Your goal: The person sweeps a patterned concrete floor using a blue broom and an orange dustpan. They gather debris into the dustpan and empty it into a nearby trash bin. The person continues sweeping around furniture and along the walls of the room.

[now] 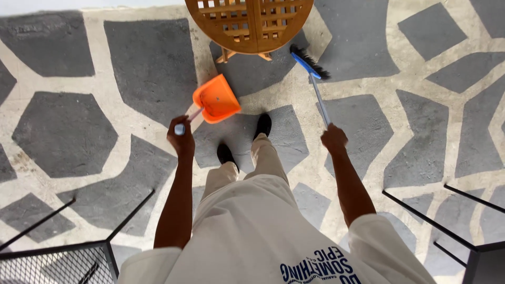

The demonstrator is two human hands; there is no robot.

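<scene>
Seen from above, a standing person's left hand point(181, 138) grips an orange dustpan point(216, 99) by its handle, held over the stone floor point(63, 131). Right hand point(334, 139) closes around a blue broom point(310, 68), its bristles apparently touching the floor beside a round wooden tabletop point(249, 23).

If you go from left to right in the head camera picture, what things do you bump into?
Black mesh chair → left hand → orange dustpan → blue broom → right hand → black metal frame.
</scene>
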